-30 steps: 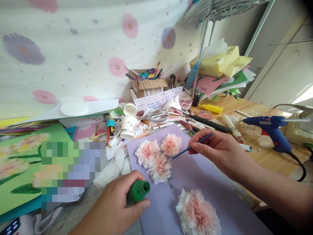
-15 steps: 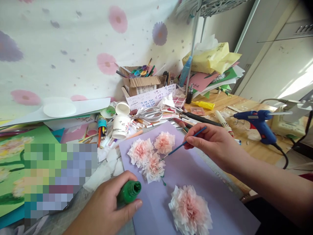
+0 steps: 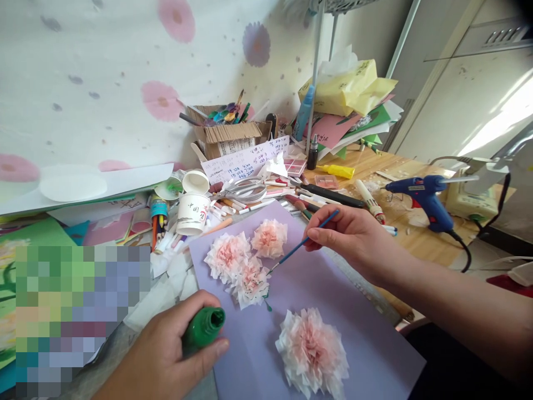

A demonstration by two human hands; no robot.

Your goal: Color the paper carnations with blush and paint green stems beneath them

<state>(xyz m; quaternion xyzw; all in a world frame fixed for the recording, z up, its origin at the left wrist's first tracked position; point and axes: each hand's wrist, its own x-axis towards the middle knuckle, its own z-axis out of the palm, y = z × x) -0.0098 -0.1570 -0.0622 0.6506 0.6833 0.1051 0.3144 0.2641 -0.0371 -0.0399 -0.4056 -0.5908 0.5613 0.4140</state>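
My left hand (image 3: 175, 350) is wrapped round an open green paint bottle (image 3: 203, 328) at the lower left edge of a lilac paper sheet (image 3: 325, 294). My right hand (image 3: 353, 236) pinches a thin blue paintbrush (image 3: 302, 244), its tip touching the edge of a cluster of three pink tissue-paper flowers (image 3: 244, 258). A small green paint stroke (image 3: 267, 304) shows just under that cluster. A larger single pink paper flower (image 3: 312, 353) lies lower on the sheet, apart from both hands.
Behind the sheet lie several markers, scissors (image 3: 244, 191) and white paper cups (image 3: 192, 211). A cardboard box of brushes (image 3: 227, 133) stands at the wall. A blue glue gun (image 3: 425, 194) rests on the wooden table at right. Coloured paper piles sit at left and back right.
The view has drifted, so everything sits lower-left in the picture. Both hands keep their grips, and the brush tip stays at the flower cluster's edge.
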